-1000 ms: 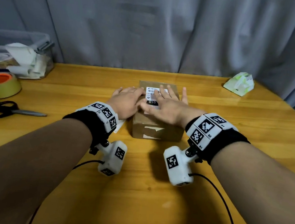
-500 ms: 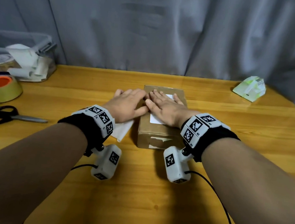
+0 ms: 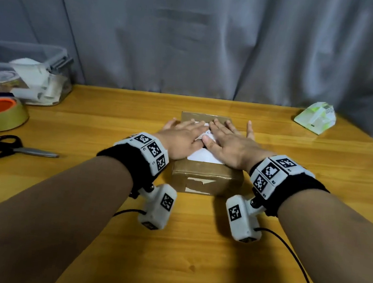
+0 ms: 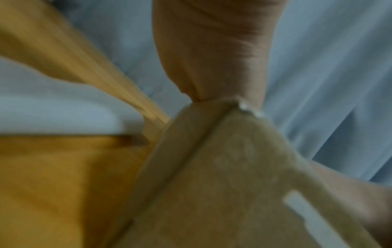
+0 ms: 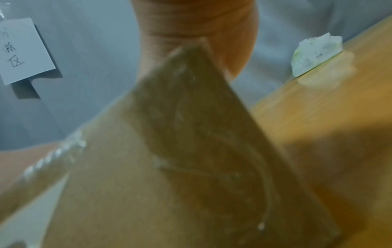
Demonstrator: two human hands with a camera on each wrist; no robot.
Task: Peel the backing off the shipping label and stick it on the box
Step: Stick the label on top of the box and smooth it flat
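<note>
A small brown cardboard box (image 3: 206,179) sits mid-table. A white shipping label (image 3: 204,157) lies flat on its top, its near blank part showing and a bit of print between the hands. My left hand (image 3: 182,135) lies flat with straight fingers on the left of the box top. My right hand (image 3: 229,140) lies flat on the right part, fingers spread over the label. Both wrist views are blurred and show the box (image 4: 212,167) corner close up (image 5: 169,167) under the palm. No backing paper shows in the head view.
At the left are a tape roll with an orange core (image 3: 1,110), black-handled scissors (image 3: 15,148) and a clear bin (image 3: 24,74) of paper scraps. A green-white tissue pack (image 3: 315,116) lies far right. A grey curtain hangs behind the table.
Both flat hands have slid over the label, back toward me and then forward again. The label's near white part is now uncovered. The white paper seen by my left wrist is out of sight.
</note>
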